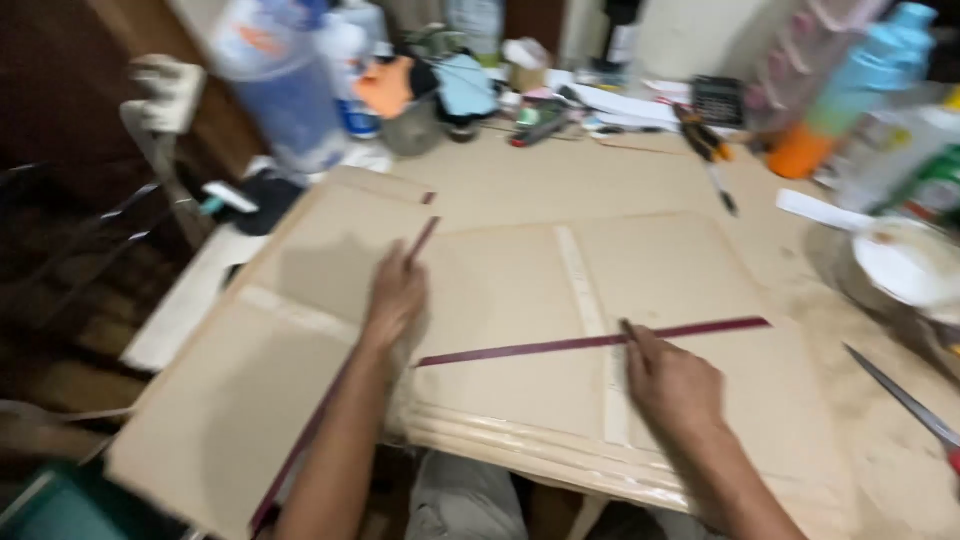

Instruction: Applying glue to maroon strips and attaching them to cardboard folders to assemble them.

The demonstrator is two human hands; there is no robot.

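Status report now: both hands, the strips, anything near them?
Left hand pinching short dark red strip over the cardboard sheets. Right hand pressing long dark red strip flat. Scissors lying apart at right.

A home craft or bookbinding workbench is suggested. Large sheets of brown board [500, 290] are laid out on a dusty table [880, 470], a bowl of white paste [905, 262] is kept at one side, and bottles [275, 75], pliers [703, 137] and scissors [915, 405] are crowded around the edges.
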